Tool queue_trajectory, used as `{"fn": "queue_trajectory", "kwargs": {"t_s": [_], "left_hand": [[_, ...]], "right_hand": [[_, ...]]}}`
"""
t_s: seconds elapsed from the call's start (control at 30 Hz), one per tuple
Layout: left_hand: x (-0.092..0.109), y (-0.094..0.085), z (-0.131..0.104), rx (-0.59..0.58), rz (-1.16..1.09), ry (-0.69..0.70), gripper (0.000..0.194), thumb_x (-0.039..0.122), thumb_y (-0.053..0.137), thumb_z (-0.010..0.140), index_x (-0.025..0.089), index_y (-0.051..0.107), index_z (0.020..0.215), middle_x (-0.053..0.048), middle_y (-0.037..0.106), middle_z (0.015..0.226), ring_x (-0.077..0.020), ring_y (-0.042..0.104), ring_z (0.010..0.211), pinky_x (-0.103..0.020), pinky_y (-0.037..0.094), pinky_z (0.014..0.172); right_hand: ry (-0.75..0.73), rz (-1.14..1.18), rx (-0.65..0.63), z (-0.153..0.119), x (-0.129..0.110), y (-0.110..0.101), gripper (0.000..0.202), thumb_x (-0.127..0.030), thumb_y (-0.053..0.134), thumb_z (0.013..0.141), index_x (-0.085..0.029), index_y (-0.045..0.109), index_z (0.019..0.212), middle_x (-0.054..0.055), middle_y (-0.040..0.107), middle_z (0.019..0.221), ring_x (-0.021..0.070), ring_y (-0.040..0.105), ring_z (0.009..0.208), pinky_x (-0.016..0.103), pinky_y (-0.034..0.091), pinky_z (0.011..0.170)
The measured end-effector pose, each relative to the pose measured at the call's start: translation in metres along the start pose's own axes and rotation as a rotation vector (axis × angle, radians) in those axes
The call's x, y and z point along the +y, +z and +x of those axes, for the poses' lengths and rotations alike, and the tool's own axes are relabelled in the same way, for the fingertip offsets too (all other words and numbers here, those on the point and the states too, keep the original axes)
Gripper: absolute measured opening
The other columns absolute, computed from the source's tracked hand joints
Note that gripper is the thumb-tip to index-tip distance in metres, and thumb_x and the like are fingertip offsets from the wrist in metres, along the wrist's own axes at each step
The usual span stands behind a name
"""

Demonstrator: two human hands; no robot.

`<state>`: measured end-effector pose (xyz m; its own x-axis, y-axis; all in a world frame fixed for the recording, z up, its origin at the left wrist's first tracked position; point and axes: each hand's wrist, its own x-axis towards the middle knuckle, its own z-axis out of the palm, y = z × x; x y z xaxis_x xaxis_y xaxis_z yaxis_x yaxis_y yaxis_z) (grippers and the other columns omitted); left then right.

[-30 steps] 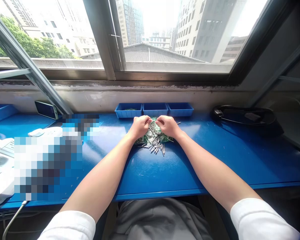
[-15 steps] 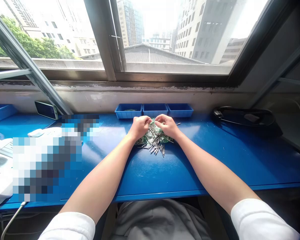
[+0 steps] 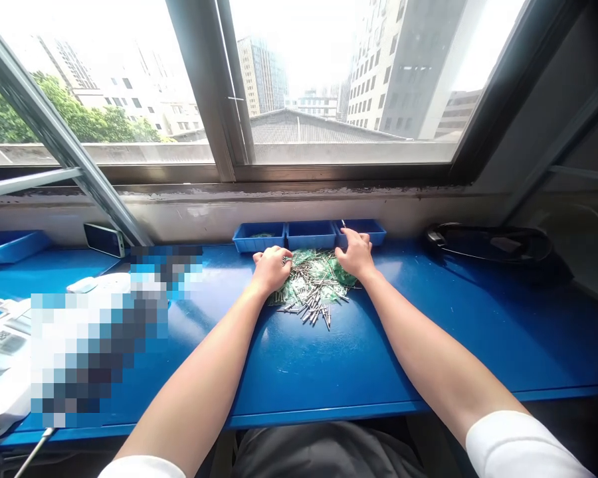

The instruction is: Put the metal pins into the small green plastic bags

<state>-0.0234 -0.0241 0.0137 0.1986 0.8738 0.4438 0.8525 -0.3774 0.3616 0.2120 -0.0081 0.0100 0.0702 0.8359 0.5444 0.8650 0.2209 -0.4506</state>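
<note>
A loose pile of slim metal pins point(image 3: 315, 302), which look like small bits, lies with green-tinted clear plastic bags point(image 3: 323, 265) on the blue table. Over the pile's left edge is my left hand point(image 3: 272, 271), fingers curled loosely with a gap to the thumb; no held piece shows. My right hand point(image 3: 357, 254) reaches to the front of the right blue bin point(image 3: 376, 232), thumb and forefinger apart. A small bright pin point(image 3: 343, 224) shows just beyond that forefinger, apparently free of the grip. To its left stand the middle bin point(image 3: 310, 236) and the left bin point(image 3: 259, 239).
A phone point(image 3: 104, 240) leans by a metal strut at the back left, near another blue tray point(image 3: 14, 245). White equipment point(image 3: 4, 372) with a cable and a blurred-out patch fills the left side. A black case point(image 3: 488, 242) lies at the right.
My hands have parted from their meeting point over the pile. The right one moved up and right to the right bin; the left shifted slightly left. The view tilted up a little.
</note>
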Motion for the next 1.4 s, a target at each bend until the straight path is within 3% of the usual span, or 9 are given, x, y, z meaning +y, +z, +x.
{"fn": "queue_trajectory", "kwargs": {"t_s": [0.2,0.53,0.73,0.9,1.07,1.23,1.4], "left_hand": [[0.005,0.003,-0.002,-0.069,0.011,0.054,0.020,0.030,0.049,0.085,0.022,0.068,0.085,-0.007,0.067,0.104,-0.0254,0.056,0.105,-0.043,0.030,0.087],[0.007,0.003,-0.001,-0.150,-0.002,0.073,0.024,0.030,0.049,0.086,0.023,0.073,0.085,-0.006,0.068,0.104,-0.0249,0.057,0.104,-0.041,0.032,0.087],[0.011,0.000,-0.001,-0.148,0.005,0.070,0.027,0.036,0.050,0.084,0.022,0.074,0.082,-0.006,0.069,0.100,-0.0250,0.058,0.101,-0.041,0.032,0.087],[0.015,0.006,0.000,-0.083,-0.006,0.050,0.026,0.033,0.051,0.082,0.021,0.072,0.073,-0.006,0.069,0.090,-0.0250,0.060,0.095,-0.042,0.033,0.086],[0.021,0.009,0.003,-0.026,-0.043,-0.046,0.026,0.033,0.051,0.082,0.019,0.067,0.068,-0.008,0.070,0.090,-0.0263,0.059,0.095,-0.042,0.035,0.085],[0.022,0.003,0.006,0.055,-0.446,-0.181,0.025,0.038,0.054,0.081,0.017,0.065,0.081,-0.006,0.068,0.084,-0.0200,0.059,0.081,-0.035,0.042,0.079],[0.026,0.000,0.007,-0.008,-0.979,-0.142,0.032,0.046,0.064,0.074,0.014,0.063,0.081,-0.004,0.065,0.081,-0.0155,0.057,0.078,-0.030,0.044,0.077]], "right_hand": [[0.122,-0.131,-0.110,0.003,0.008,0.005,0.073,-0.033,0.053,0.074,-0.016,0.036,0.142,0.006,0.033,0.150,0.0338,0.037,0.113,0.051,0.037,0.093],[0.151,-0.072,-0.171,0.006,0.006,0.007,0.072,-0.034,0.054,0.073,-0.018,0.037,0.141,0.009,0.023,0.154,0.0350,0.032,0.122,0.052,0.035,0.098],[-0.049,-0.010,-0.043,-0.006,-0.018,0.003,0.057,-0.029,0.055,0.075,-0.017,0.050,0.131,0.013,0.038,0.144,0.0330,0.032,0.124,0.051,0.033,0.101],[-0.282,0.019,-0.114,-0.023,-0.040,-0.002,0.046,-0.023,0.055,0.075,-0.017,0.058,0.120,0.012,0.049,0.133,0.0309,0.036,0.121,0.047,0.035,0.100],[-0.360,0.045,-0.145,-0.028,-0.046,-0.001,0.046,-0.024,0.059,0.074,-0.017,0.059,0.119,0.011,0.053,0.130,0.0300,0.039,0.119,0.044,0.035,0.099],[-0.450,0.144,-0.208,-0.028,-0.046,-0.001,0.029,-0.034,0.059,0.081,-0.018,0.065,0.105,0.008,0.067,0.108,0.0251,0.050,0.105,0.040,0.038,0.093],[-0.483,0.175,-0.257,-0.030,-0.053,-0.001,0.030,-0.047,0.055,0.086,-0.019,0.068,0.086,0.006,0.071,0.090,0.0215,0.057,0.089,0.037,0.039,0.085]]}}
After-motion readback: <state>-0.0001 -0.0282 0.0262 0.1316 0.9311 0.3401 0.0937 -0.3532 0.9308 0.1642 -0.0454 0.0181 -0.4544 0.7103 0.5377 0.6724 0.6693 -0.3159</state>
